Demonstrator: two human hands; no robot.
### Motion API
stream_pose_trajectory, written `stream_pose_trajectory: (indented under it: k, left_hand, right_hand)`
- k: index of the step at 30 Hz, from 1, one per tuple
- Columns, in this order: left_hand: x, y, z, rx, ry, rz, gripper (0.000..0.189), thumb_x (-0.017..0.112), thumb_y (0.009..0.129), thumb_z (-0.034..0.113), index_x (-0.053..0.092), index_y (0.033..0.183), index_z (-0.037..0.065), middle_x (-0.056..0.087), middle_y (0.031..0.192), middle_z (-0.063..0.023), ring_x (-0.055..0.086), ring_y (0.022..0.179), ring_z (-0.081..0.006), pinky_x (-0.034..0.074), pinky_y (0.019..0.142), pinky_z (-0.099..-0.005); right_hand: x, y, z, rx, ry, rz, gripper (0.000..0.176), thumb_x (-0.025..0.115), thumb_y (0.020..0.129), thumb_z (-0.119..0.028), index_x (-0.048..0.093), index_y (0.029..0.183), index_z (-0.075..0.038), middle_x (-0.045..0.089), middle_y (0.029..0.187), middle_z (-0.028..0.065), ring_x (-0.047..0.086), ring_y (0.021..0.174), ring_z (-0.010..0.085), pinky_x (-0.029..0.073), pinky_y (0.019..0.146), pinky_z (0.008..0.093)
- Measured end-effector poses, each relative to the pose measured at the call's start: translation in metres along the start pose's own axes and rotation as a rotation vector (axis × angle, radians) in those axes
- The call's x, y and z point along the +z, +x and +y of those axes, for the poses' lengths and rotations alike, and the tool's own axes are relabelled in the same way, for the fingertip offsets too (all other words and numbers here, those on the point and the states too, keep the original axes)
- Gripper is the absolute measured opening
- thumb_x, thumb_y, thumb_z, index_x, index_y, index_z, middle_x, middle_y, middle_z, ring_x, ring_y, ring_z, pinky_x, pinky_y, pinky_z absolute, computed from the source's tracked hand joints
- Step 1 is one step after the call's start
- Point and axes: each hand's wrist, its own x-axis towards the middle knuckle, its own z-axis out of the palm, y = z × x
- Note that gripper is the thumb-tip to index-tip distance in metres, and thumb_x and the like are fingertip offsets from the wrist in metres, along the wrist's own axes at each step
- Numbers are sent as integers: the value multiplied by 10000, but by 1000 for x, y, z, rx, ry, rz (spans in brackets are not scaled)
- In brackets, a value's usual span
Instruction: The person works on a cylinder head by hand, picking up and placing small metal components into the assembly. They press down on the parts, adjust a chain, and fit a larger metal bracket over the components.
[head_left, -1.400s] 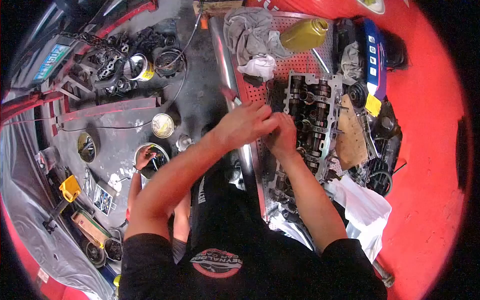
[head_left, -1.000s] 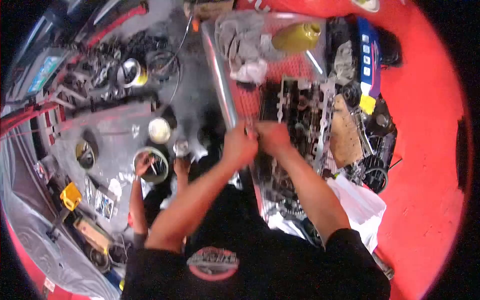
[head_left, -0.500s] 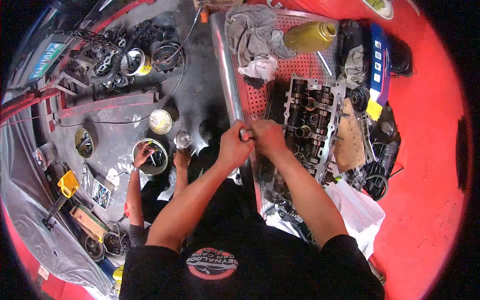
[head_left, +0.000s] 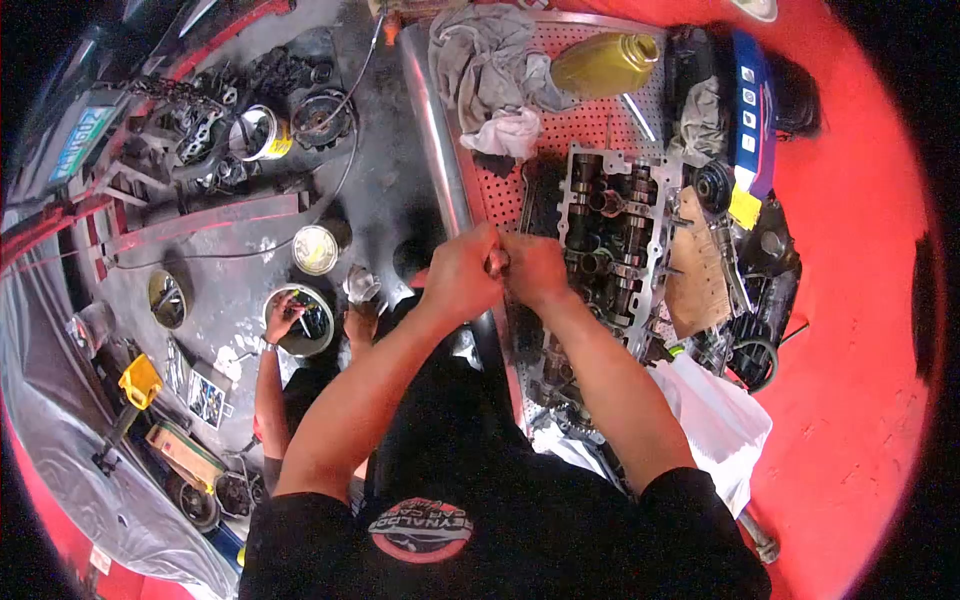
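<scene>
Left hand (head_left: 463, 272) and right hand (head_left: 537, 270) meet knuckle to knuckle near the centre of view, over the rail side of a perforated table (head_left: 508, 207). Both narrow, fingers curled in: left is closed round a small metal part (head_left: 497, 262), right looks closed on it from the 3 o'clock side, fingertips hidden. Part sits in the seam between the fists — only a rounded end shows, so full shape and length can't be told.

Handling, judged by look: rigid, light enough for one fist, no give if squeezed. Likely slick if oily, though no film is visible on it. Not fragile in the palm; a drop could mark a machined face. Best hold: round the body, one hand each end, thumbs near the exposed end.

Around the hands: cylinder head (head_left: 628, 245) at 3 o'clock, just beside the right hand, camshafts facing up, hard and surely heavy; cardboard (head_left: 700, 280) beyond it, same direction, stiff but bendable. Grey rag (head_left: 485, 70) at 12, soft, with a pinkish cloth (head_left: 505, 132) at its near end. Olive bottle (head_left: 603, 68) at 1 o'clock, lying on its side. White sheet (head_left: 715, 420) at 4, thin and floppy. Well apart, between 8 and 9 — a co-worker's hand (head_left: 285, 317) over a bucket (head_left: 305, 353).
</scene>
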Motion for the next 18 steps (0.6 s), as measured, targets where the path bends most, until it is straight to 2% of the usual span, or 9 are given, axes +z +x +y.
stream_pose_trajectory:
  k: [3,6,7,9,11,13,14,17,18]
  left_hand:
    - [5,1,-5,2,-28,-7,180,581,668,-7,536,838,33,577,676,-172,591,680,-366,469,638,-413]
    - [24,1,-16,-240,49,208,161,582,682,55,559,834,8,630,796,-193,621,786,-361,479,677,-419]
    - [35,-15,-26,-289,7,216,173,595,674,40,560,840,10,619,752,-170,610,716,-323,478,640,-402]
    - [40,-25,-34,-327,-74,248,203,620,658,10,563,853,15,598,664,-124,589,575,-246,477,566,-369]
    - [41,-36,-28,-626,-728,76,161,620,705,18,536,842,33,550,606,-68,542,470,-199,455,450,-347]
    - [22,-27,-13,-828,-1258,-49,157,614,724,12,514,843,35,516,583,-51,519,433,-182,439,397,-336]
    - [27,-29,-24,-922,-1413,-81,168,610,741,-7,485,846,35,492,572,-49,520,433,-183,444,387,-349]
    - [20,-36,-15,-805,-1207,-40,191,619,747,29,498,894,23,498,639,-49,505,442,-166,481,418,-353]
    - [16,-37,-16,-644,-824,-38,253,623,721,18,478,926,41,526,682,-82,547,512,-233,479,470,-379]
  right_hand:
    - [-7,-5,-4,5,3,-69,237,661,714,-288,628,856,-100,641,750,144,635,736,343,497,625,433]
    - [-13,7,-9,-39,-114,-251,252,666,714,-312,635,861,-110,646,758,146,638,744,343,505,637,432]
    - [-13,6,-12,-59,-168,-348,258,668,714,-320,636,865,-114,647,763,147,638,746,343,507,642,433]
    - [-8,1,-10,-91,-157,-286,259,672,698,-319,634,860,-120,647,768,144,638,750,343,505,643,441]
    - [-4,-15,-4,-113,-177,-353,256,676,683,-312,632,851,-123,647,770,141,638,757,342,503,646,446]
    - [-15,0,-12,-131,-227,-430,250,680,669,-301,630,839,-124,647,769,136,639,766,340,502,648,448]
    - [-19,-2,-19,-113,-178,-390,231,685,647,-258,619,819,-118,643,764,132,636,772,339,499,650,452]
    - [-15,-7,-18,-126,-173,-353,231,696,634,-217,610,818,-106,641,767,127,635,764,340,492,636,455]
    - [-16,-8,-18,-122,-124,-299,224,694,633,-197,608,817,-102,638,769,127,632,768,338,489,652,449]
